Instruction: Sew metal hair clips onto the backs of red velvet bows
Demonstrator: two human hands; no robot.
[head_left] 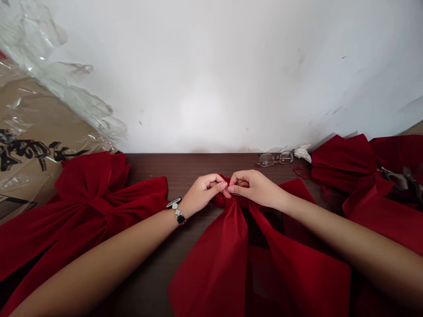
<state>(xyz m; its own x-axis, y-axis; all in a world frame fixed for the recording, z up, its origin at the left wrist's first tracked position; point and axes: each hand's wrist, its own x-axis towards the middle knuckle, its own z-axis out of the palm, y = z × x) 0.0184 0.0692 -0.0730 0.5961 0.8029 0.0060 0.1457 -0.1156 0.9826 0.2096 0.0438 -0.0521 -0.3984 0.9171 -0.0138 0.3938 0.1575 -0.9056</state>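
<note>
The only view comes from the wearer's head, looking forward and down over both forearms to the hands point(228, 188) at close range; it takes in the dark table point(148, 165) and, at its far side, the pale wall point(211, 79).

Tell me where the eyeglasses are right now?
In the head view, the eyeglasses lie at the table's far edge, right of centre, against the wall and just left of the crumpled white tissue.
</note>
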